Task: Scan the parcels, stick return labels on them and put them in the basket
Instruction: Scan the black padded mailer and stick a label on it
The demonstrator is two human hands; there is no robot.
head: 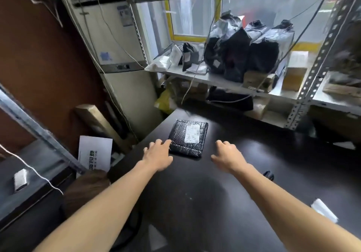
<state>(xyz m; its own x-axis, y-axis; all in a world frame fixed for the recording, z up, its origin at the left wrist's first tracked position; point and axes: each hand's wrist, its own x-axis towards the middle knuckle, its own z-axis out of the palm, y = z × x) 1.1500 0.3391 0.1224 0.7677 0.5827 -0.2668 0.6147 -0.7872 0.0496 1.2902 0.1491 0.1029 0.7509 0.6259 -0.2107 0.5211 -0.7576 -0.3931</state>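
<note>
A flat black bubble-wrap parcel (186,138) with a white label on top lies on the dark table (244,173) near its far left corner. My left hand (157,155) is stretched out palm down, fingers apart, its fingertips touching the parcel's near left corner. My right hand (227,156) hovers just right of the parcel, fingers apart and holding nothing. No scanner or basket is in view.
A metal shelf rack (230,82) behind the table holds several black and grey bagged parcels (240,50) and cardboard boxes. A white slip (324,209) lies at the table's right edge. A standing air conditioner (109,37) and a white printed sheet (95,153) are at left.
</note>
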